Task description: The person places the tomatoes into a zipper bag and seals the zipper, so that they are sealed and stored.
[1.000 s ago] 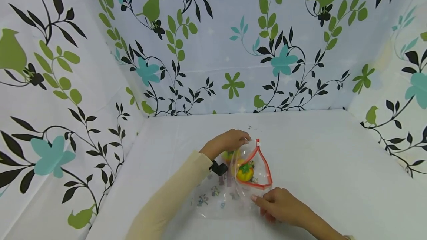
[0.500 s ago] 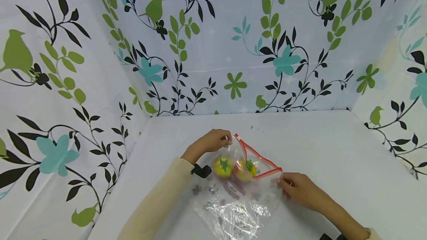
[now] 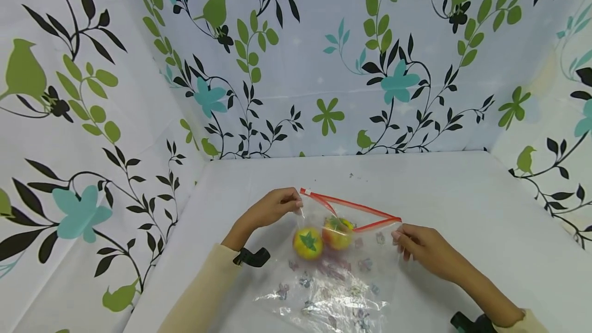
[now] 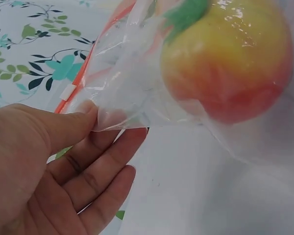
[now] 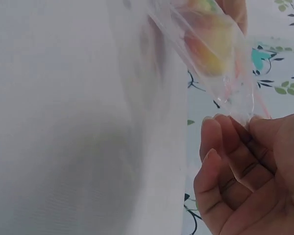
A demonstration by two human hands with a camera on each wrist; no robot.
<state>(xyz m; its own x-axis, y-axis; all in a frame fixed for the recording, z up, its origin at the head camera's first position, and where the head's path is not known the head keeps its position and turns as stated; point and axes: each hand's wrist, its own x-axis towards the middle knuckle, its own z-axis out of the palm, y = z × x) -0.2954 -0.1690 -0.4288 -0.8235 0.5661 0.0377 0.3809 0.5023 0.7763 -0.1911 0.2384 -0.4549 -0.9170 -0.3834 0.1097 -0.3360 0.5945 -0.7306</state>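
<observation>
A clear zip bag (image 3: pixel 333 292) with printed figures is stretched between both hands. Its red zip strip (image 3: pixel 370 209) gapes along the top, parted into two edges. Inside lie two round yellow-and-red fruits, one on the left (image 3: pixel 307 243) and one on the right (image 3: pixel 337 235), both with green leafy caps. Something purplish shows blurred below them. My left hand (image 3: pixel 273 207) pinches the bag's upper left corner between thumb and fingers, close to a white slider (image 4: pixel 67 92). At the upper right corner, my right hand (image 3: pixel 423 248) pinches the plastic just under the zip.
A white table (image 3: pixel 462 194) lies beneath the bag. Patterned cloth (image 3: pixel 287 66) with leaves, birds and flowers rises behind it and at both sides. Black straps with small mounts sit on the left wrist (image 3: pixel 252 257) and right wrist (image 3: pixel 472 322).
Both hands have moved apart, the left leftward and the right up and to the right. The bag, bunched earlier, is now spread wide, its zip edge stretched and both fruits in view.
</observation>
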